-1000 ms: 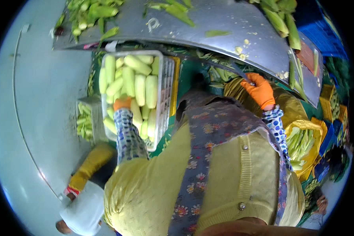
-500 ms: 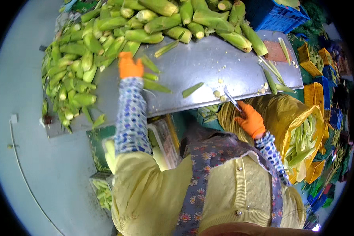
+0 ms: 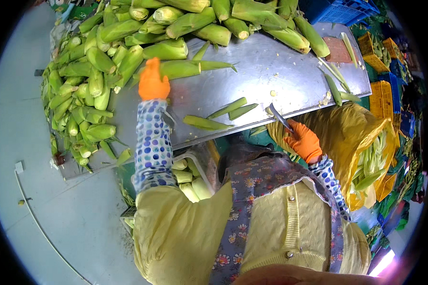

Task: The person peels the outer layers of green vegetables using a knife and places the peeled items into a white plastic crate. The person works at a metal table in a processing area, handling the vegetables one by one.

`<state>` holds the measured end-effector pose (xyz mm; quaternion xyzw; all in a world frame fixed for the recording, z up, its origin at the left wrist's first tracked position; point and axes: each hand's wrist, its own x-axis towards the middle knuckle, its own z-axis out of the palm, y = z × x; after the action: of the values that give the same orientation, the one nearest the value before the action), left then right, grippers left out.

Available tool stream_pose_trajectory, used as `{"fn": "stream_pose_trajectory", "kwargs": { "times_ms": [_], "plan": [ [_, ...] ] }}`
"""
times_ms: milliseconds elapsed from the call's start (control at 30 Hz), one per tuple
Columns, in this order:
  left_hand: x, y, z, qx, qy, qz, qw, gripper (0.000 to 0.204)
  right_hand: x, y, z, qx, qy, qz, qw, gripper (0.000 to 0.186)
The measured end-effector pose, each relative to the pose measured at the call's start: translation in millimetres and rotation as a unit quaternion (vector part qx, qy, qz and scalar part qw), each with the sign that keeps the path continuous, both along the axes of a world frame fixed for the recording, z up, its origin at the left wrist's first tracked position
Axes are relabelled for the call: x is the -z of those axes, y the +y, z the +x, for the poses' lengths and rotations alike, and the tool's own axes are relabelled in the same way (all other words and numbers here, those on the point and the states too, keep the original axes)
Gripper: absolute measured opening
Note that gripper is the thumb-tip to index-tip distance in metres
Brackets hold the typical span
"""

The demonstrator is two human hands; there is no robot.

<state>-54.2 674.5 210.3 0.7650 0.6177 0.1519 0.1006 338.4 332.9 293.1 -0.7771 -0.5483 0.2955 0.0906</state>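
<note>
Moved: since the earlier frame, an unpeeled ear of corn [image 3: 184, 70] has come to lie under the left hand [image 3: 153, 80], and loose husk leaves [image 3: 205, 123] now sit closer to the near edge of the metal table [image 3: 257, 78].
Left glove: orange, fingers bent over the ear of corn toward its left end, grasping it; the pointed end reaches right across the bare metal.
Right glove: orange too; the right hand [image 3: 303, 141] is closed round the handle of a knife [image 3: 279, 117], its blade angled up and left over the near edge, well apart from the corn.
Corn pile: many green ears [image 3: 97, 61] heaped along the far and left sides of the table (some with cut, pale ends facing out).
Table's right end: a reddish-brown block [image 3: 338, 49], narrow husk strips [image 3: 348, 50] beside it, small pale scraps [image 3: 273, 93] nearer the knife.
Below the edge: a pale crate [image 3: 204, 164] holding peeled ears [image 3: 189, 191], partly covered by the left arm.
Sack: golden-yellow [image 3: 325, 124], its mouth open to the right, husks [image 3: 368, 166] inside.
Far right: yellow crates [image 3: 381, 102] and blue ones; the darker clutter beyond is too blurred to tell apart.
</note>
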Motion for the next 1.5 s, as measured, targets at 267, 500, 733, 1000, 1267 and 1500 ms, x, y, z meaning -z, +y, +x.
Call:
{"fn": "stream_pose_trajectory", "kwargs": {
  "times_ms": [267, 500, 733, 1000, 1267, 1500],
  "plan": [
    [42, 33, 4, 0.199, 0.040, -0.022, 0.979, 0.080, -9, 17, -23, -0.058, -0.041, 0.060, 0.996, 0.047],
    [-22, -58, 51, 0.145, -0.387, -0.180, 0.893, 0.068, -17, 9, -16, 0.005, 0.034, 0.168, 0.985, 0.046],
    [-101, -129, 160, 0.137, -0.710, -0.430, 0.541, 0.056, -56, 1, -11, 0.044, -0.039, 0.211, 0.976, 0.054],
    [-124, -244, 295, 0.130, -0.751, -0.538, 0.361, 0.043, -93, -70, 14, -0.016, -0.064, 0.317, 0.946, 0.078],
    [-130, -310, 355, 0.198, -0.678, -0.580, 0.406, 0.046, -86, -116, 53, 0.072, -0.073, 0.468, 0.878, 0.064],
    [-143, -324, 375, 0.130, -0.658, -0.609, 0.424, 0.046, -80, -150, 93, 0.046, -0.137, 0.391, 0.909, 0.055]
  ]
}}
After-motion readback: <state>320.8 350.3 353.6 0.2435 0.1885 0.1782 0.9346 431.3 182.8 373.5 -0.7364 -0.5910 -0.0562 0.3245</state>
